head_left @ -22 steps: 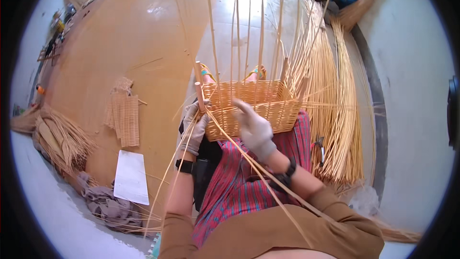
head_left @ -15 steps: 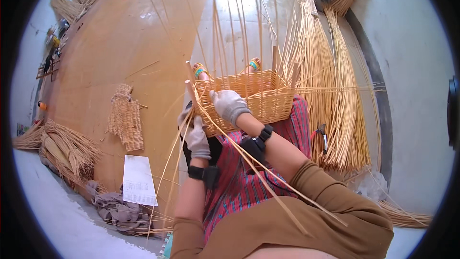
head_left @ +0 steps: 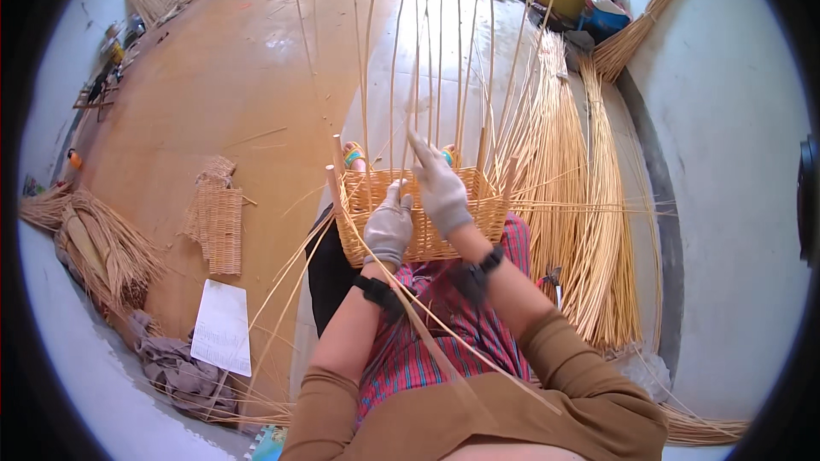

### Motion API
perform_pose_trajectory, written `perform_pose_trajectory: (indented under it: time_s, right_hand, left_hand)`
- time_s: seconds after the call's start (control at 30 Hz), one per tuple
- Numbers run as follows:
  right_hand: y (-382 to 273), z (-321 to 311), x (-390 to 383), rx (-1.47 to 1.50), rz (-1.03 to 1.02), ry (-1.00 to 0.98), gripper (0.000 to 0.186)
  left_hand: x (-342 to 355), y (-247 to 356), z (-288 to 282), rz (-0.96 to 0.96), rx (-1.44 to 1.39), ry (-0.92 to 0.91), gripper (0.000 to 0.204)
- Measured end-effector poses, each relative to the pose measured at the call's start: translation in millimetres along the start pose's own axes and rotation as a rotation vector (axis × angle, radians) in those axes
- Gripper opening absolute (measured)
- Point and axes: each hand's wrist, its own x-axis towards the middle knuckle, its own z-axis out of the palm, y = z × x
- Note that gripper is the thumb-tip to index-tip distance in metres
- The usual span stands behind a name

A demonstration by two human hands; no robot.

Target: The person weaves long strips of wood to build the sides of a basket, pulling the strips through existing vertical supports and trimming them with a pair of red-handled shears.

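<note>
A partly woven rectangular wicker basket [head_left: 491, 220] rests on my lap, with thick wooden corner posts and thin upright stakes [head_left: 393, 111] rising from its walls. Both hands wear pale gloves. My left hand [head_left: 389, 226] is at the near wall's rim, its thumb and fingers closed around the foot of a stake. Just to its right, my right hand [head_left: 442, 195] is raised over the rim, fingers stretched upward alongside a stake; its palm side is hidden. Long loose weavers [head_left: 431, 309] run from the basket's left corner across my lap.
Bundles of long willow rods [head_left: 559, 205] lie close on the right, with pruning shears [head_left: 551, 277] beside them. On the left floor are a flat woven piece [head_left: 224, 226], a paper sheet [head_left: 220, 327], a grey cloth [head_left: 184, 371] and a bundle of dry stalks [head_left: 107, 248].
My left hand has left the basket's left corner and moved right along the near rim. My right hand has let go of the rim and risen rightward. The view has tilted up.
</note>
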Motion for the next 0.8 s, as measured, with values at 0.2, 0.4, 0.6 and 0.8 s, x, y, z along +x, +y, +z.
perform_pose_trajectory:
  time_s: [0.2, 0.4, 0.6, 0.8]
  right_hand:
    - [37.2, -41.5, -51.4, 0.518, 0.521, 0.083, 0.065]
    - [48.9, -59.3, -45.0, -0.027, 0.037, 0.143, 0.041]
    - [72.6, -104.6, -46.6, 0.346, 0.303, 0.212, 0.052]
    - [35.3, -93.9, -91.1, 0.281, 0.379, -0.036, 0.056]
  left_hand:
    - [-15.1, 7.2, 5.3, -0.075, -0.091, 0.193, 0.050]
    - [-47.7, 30.8, 72.5, 0.470, 0.261, 0.147, 0.082]
    - [-30.3, 46.5, 84.2, 0.388, 0.473, 0.022, 0.075]
    - [-39.9, 34.5, 62.2, 0.493, 0.048, 0.148, 0.060]
